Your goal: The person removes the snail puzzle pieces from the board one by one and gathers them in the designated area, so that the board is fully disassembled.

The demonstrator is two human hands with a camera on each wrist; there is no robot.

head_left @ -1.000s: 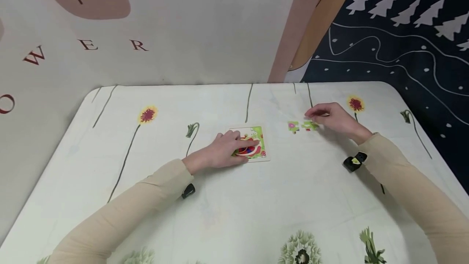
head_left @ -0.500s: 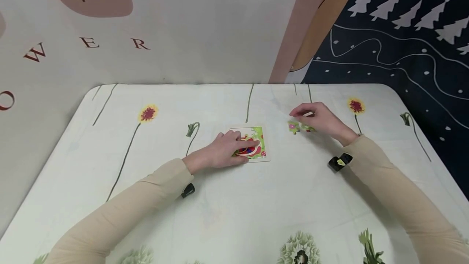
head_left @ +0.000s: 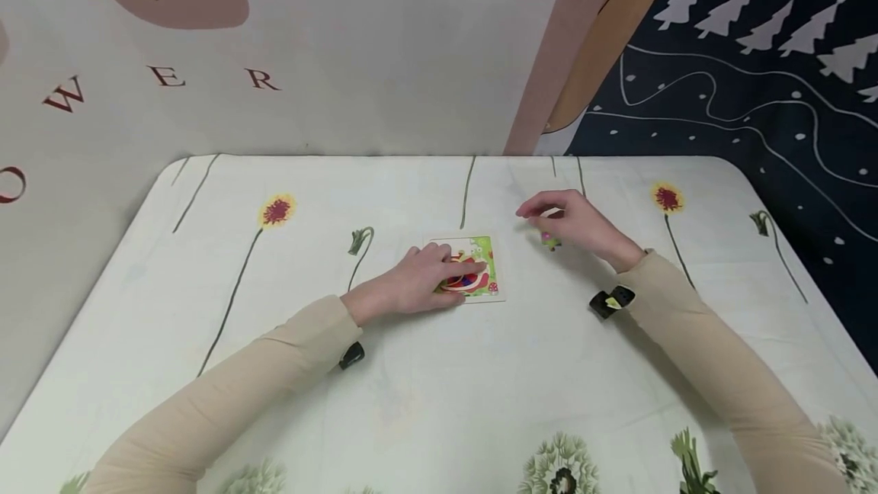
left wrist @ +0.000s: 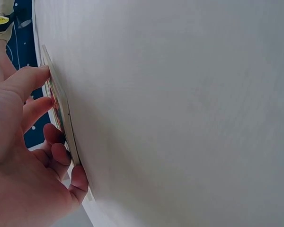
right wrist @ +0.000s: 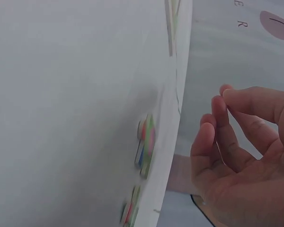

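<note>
A small square jigsaw puzzle board (head_left: pixel 489 254), printed with a colourful cartoon on green, lies flat on the table. My left hand (head_left: pixel 414 280) rests on its left part, index finger extended across the picture and thumb near the front edge. In the left wrist view the fingertips touch the board (left wrist: pixel 68 125). My right hand (head_left: pixel 572 221) hovers right of the board, its thumb and index tips close together; nothing shows between them. A green puzzle piece with a pink spot (head_left: pixel 551 241) lies beneath it. The right wrist view shows this piece (right wrist: pixel 148 144) and another piece (right wrist: pixel 130 208) on the table.
A white cloth with printed flowers covers the table (head_left: pixel 425 402). Behind it stands a pale lettered backdrop (head_left: pixel 384 59), with dark tree-patterned fabric (head_left: pixel 727 105) at the right.
My right hand has moved left, from beside the farther puzzle piece to above the pink-spotted one, towards the board. The left hand and board have kept their place.
</note>
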